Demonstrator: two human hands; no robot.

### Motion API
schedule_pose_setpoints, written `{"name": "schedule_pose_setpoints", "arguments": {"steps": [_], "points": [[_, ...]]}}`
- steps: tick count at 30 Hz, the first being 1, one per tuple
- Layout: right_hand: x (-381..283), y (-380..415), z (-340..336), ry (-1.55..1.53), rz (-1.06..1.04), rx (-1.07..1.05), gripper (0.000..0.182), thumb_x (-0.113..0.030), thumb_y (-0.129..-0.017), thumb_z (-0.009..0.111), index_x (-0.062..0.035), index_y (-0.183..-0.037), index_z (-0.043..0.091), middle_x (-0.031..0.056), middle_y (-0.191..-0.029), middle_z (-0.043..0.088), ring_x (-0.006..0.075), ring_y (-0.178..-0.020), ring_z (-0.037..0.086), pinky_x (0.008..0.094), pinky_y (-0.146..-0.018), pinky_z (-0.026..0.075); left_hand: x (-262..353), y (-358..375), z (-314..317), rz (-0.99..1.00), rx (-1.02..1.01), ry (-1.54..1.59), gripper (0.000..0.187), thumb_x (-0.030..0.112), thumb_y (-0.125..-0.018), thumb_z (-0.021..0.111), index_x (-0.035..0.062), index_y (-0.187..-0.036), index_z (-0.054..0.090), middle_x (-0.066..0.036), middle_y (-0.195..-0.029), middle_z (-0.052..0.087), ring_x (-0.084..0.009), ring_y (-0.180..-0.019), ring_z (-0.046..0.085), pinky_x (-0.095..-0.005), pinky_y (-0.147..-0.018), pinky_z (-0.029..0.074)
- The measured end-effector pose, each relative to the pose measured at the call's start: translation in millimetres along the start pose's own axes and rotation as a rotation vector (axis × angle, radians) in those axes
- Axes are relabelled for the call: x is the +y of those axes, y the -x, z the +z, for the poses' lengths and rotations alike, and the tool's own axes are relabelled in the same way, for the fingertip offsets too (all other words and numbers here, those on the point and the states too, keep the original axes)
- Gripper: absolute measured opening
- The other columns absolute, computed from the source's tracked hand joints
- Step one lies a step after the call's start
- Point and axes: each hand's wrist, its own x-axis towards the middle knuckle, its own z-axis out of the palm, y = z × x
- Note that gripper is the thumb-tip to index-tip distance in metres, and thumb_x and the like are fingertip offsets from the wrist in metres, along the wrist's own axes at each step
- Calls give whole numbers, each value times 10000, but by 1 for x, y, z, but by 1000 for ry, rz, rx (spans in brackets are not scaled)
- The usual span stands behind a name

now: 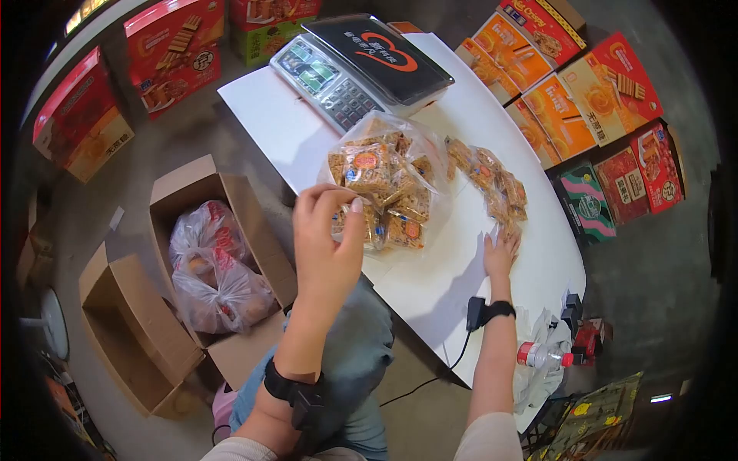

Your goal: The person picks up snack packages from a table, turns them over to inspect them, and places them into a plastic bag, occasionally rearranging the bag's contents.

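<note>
My left hand is closed in a pinch at the near edge of a clear plastic bag. Inside the bag lie several small wrapped snack packs, golden brown with orange and blue print. Over on the right of the white table, my right hand rests with its fingers stretched out. Its fingertips touch the near end of a row of loose wrapped snack packs. Each wrist wears a black strap with a small device.
A digital scale stands behind the bag. A cardboard box holding knotted plastic bags is at the left. Snack cartons line the right. A plastic bottle lies near the right table edge, beside a cable.
</note>
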Motion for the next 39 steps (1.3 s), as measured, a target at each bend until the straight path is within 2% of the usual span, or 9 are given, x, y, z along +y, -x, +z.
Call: {"name": "schedule_pose_setpoints", "arguments": {"steps": [4, 15, 17, 22, 29, 32, 35, 37, 39], "points": [[-20, 43, -14, -26, -49, 80, 733, -409, -814, 525, -145, -1407, 184, 164, -1462, 104, 351, -1343, 100, 590, -1031, 96, 1, 3, 6, -52, -68, 166, 112, 95, -812, 535, 6, -866, 575, -120, -908, 557, -268, -855, 554, -340, -770, 426], [-77, 205, -57, -68, -311, -41, 856, -297, -728, 626, -47, -1396, 153, 189, -1439, 168, 362, -1330, 145, 581, -1034, 100, 9, 15, 12, -22, -114, 221, 149, 123, -818, 536, -1, -897, 560, -139, -878, 563, -272, -795, 577, -350, -710, 449], [-78, 230, -50, -87, -346, -33, 854, -279, -721, 633, -21, -1386, 164, 210, -1427, 182, 384, -1322, 150, 580, -1034, 105, 19, 16, 8, -193, -234, 329, 169, 136, -821, 536, -6, -909, 562, -145, -872, 567, -260, -776, 588, -343, -677, 462], [-86, 280, -48, -117, -433, 150, 806, -208, -727, 630, 61, -1344, 187, 277, -1329, 277, 428, -1273, 213, 550, -1039, 151, 16, 20, 11, -130, -254, 298, 201, 164, -827, 530, -8, -924, 565, -153, -866, 571, -250, -754, 600, -339, -639, 474], [-56, 305, -25, -141, -480, 280, 848, -108, -679, 696, 48, -1339, 187, 283, -1283, 311, 423, -1244, 251, 554, -1039, 165, 21, 23, 7, -155, -297, 270, 229, 185, -828, 530, -13, -937, 570, -173, -878, 587, -263, -754, 607, -342, -643, 474], [-61, 301, -33, -345, -377, 292, 809, -82, -646, 713, 10, -1314, 266, 244, -1332, 259, 424, -1200, 294, 594, -1035, 137, 18, 26, 10, -144, -298, 287, 227, 181, -832, 526, -13, -940, 571, -170, -877, 592, -262, -759, 606, -339, -655, 469], [-71, 295, -57, -171, -352, 188, 702, -110, -667, 711, -9, -1270, 364, 214, -1349, 287, 412, -1214, 293, 591, -1038, 120, 15, 28, 12, -147, -317, 294, 227, 184, -841, 520, -11, -947, 571, -161, -871, 595, -259, -757, 602, -335, -671, 465], [-65, 292, -55, -167, -367, 234, 637, -148, -682, 709, -14, -1233, 417, 210, -1336, 320, 399, -1219, 297, 586, -1040, 111, 15, 29, 12, -171, -346, 251, 220, 167, -868, 504, -8, -989, 563, -107, -853, 611, -160, -790, 592, -282, -709, 453], [-61, 290, -56, -166, -386, 276, 577, -187, -697, 707, -19, -1195, 470, 207, -1323, 354, 387, -1223, 302, 580, -1042, 102, 17, 29, 11, -165, -351, 234, 221, 171, -869, 505, -9, -984, 564, -99, -822, 607, -154, -781, 590, -273, -703, 449]]}}
